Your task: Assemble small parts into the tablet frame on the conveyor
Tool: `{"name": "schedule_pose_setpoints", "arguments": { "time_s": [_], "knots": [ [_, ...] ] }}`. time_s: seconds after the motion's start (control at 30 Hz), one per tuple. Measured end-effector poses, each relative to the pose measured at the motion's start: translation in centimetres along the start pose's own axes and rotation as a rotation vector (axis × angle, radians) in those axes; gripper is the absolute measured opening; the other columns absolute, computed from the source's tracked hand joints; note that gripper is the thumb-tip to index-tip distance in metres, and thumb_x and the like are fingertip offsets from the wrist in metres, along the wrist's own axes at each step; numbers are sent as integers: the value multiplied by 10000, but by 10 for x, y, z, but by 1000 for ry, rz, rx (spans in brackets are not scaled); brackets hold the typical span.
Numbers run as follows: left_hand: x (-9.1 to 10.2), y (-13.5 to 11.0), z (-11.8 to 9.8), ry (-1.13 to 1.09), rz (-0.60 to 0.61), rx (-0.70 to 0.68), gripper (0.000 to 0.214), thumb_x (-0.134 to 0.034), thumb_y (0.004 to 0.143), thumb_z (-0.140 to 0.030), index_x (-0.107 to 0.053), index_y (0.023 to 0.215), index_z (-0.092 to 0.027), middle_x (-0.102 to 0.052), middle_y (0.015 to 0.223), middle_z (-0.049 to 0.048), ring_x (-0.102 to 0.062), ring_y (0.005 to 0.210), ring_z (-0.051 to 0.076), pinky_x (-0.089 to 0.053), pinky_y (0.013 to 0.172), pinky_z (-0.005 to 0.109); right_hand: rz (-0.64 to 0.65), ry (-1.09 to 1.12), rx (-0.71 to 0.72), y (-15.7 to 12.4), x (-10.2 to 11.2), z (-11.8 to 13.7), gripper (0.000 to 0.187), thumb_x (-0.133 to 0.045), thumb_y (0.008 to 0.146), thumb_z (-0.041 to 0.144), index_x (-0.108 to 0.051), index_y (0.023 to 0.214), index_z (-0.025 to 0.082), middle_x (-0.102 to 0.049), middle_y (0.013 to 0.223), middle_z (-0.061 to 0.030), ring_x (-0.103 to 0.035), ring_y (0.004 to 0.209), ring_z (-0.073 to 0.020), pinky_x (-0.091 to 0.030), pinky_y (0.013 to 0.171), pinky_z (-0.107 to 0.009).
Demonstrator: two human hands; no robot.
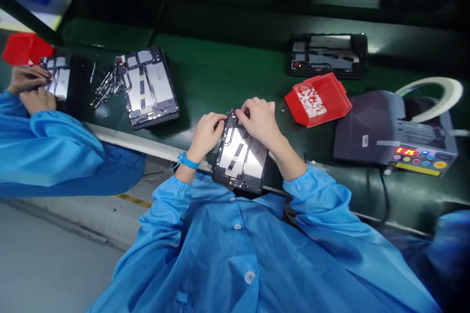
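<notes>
My left hand (206,136) and my right hand (259,122) both rest on the upper end of a black tablet housing (240,154) with silver metal panels inside. The fingers of both hands curl over its top edge and hide the parts there. The housing lies tilted at the near edge of a green conveyor belt (216,66). A blue wristband (188,160) circles my left wrist, and blue sleeves cover both forearms.
Another open tablet housing (149,87) and a bundle of thin metal parts (106,88) lie to the left, with a third housing (328,55) at the back. Right of my hands are a red bin of white pieces (317,100) and a grey tape dispenser (394,132). A co-worker's hands (29,89) work on a housing at far left.
</notes>
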State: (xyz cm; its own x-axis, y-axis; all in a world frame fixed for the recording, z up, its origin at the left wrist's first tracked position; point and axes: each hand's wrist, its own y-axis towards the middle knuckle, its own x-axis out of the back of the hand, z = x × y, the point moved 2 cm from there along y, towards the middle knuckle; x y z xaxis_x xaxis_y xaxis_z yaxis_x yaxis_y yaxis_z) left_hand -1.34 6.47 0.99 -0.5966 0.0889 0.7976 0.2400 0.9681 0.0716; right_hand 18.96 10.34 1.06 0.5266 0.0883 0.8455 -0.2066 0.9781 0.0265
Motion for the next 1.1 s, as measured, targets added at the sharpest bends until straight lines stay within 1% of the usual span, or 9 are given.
{"name": "schedule_pose_setpoints", "arguments": {
  "time_s": [0.13, 0.27, 0.33, 0.5, 0.63, 0.73, 0.83, 0.97, 1.1],
  "knots": [
    [-17, -10, -2, -18, -31, -8, 268, -540, 1157, -227, -752, 1321, -240, -801, 1332, 88, -693, 1270, 276, -531, 1138, 406, 23, 24, -45, 2, -3, -7, 308, -582, 1105, 451, -721, 970, 211, -706, 1132, -167, -607, 1179, -391, -385, 1140, -589],
    [-25, -13, 1, -38, -47, -17, 261, -563, 1163, -261, -745, 1350, -251, -799, 1358, 85, -672, 1300, 288, -518, 1140, 420, 87, 89, -32, 3, -2, -14, 295, -582, 1098, 444, -751, 996, 225, -722, 1138, -148, -613, 1222, -373, -403, 1149, -555],
    [-27, -13, 2, -41, -48, -20, 260, -569, 1164, -266, -746, 1353, -253, -802, 1355, 84, -668, 1299, 292, -515, 1134, 424, 110, 102, -24, 2, -2, -16, 293, -572, 1106, 443, -757, 1016, 234, -733, 1190, -146, -615, 1249, -364, -414, 1149, -538],
    [-28, -15, 1, -40, -52, -39, 274, -566, 1172, -272, -744, 1378, -236, -800, 1364, 93, -662, 1302, 302, -512, 1118, 426, 80, 79, -7, -3, -6, -16, 229, -585, 1095, 403, -724, 1034, 231, -717, 1371, -156, -616, 1316, -372, -397, 1176, -568],
    [-27, -15, 0, -3, -38, -67, 304, -542, 1188, -294, -737, 1410, -221, -794, 1363, 101, -663, 1292, 305, -511, 1101, 432, 36, 54, 5, -8, -11, -18, 211, -546, 1116, 405, -682, 1073, 250, -721, 1335, -142, -630, 1294, -369, -413, 1156, -581],
    [-26, -14, 0, 51, -24, -103, 338, -516, 1205, -321, -727, 1441, -204, -787, 1363, 111, -662, 1286, 310, -513, 1085, 438, 2, 67, 35, -9, -15, -21, 209, -538, 1121, 424, -653, 1055, 263, -732, 1291, -134, -631, 1277, -366, -435, 1135, -577],
    [-23, -13, 0, 120, -14, -160, 359, -507, 1206, -305, -715, 1480, -204, -783, 1366, 118, -660, 1281, 315, -513, 1073, 448, -32, 87, 49, -10, -17, -21, 205, -538, 1117, 425, -634, 1035, 263, -734, 1277, -136, -632, 1265, -366, -441, 1124, -579],
    [-21, -10, 1, 210, 0, -248, 383, -499, 1196, -254, -716, 1511, -234, -780, 1327, 119, -665, 1247, 316, -513, 1031, 460, -34, 66, 49, -10, -19, -20, 189, -529, 1118, 414, -621, 1051, 264, -735, 1286, -143, -635, 1265, -371, -438, 1124, -579],
    [-20, -8, 1, 275, 5, -306, 399, -507, 1188, -229, -716, 1528, -234, -784, 1295, 122, -677, 1216, 323, -511, 990, 462, -25, 71, 50, -8, -19, -18, 178, -528, 1117, 400, -622, 1054, 261, -736, 1295, -149, -634, 1277, -376, -435, 1131, -582]
  ]
}}
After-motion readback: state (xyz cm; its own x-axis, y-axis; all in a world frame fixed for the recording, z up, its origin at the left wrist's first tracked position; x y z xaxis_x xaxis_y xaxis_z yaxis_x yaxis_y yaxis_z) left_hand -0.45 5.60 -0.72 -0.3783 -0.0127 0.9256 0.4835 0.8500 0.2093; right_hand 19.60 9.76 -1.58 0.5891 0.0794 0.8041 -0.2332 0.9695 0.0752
